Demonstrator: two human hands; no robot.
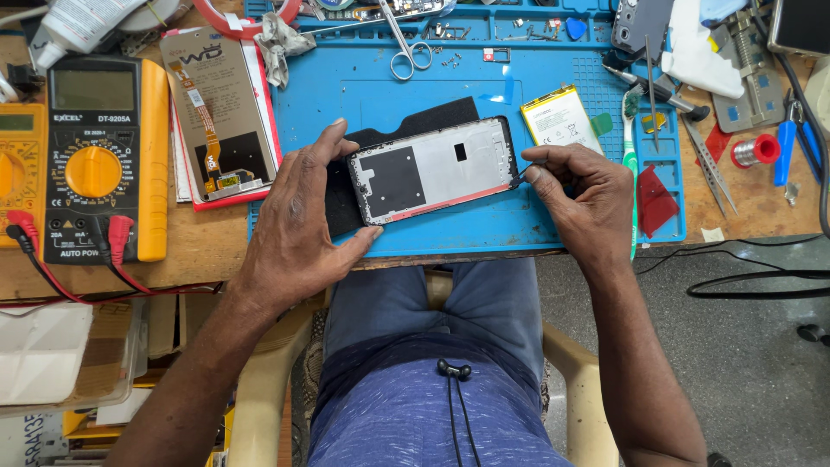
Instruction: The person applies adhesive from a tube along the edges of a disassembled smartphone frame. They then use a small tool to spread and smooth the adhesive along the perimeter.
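Black-rimmed and silvery inside, the phone frame (432,169) lies face-down on the blue work mat (363,86), held at both ends. The left hand (298,220) clamps its left end, thumb under the lower corner and fingers over the top. The right hand (584,195) pinches closed at the right edge; what it grips is too small to tell. Just beyond lies a battery (560,118); scissors (406,47) lie farther up, a yellow multimeter (99,156) well left.
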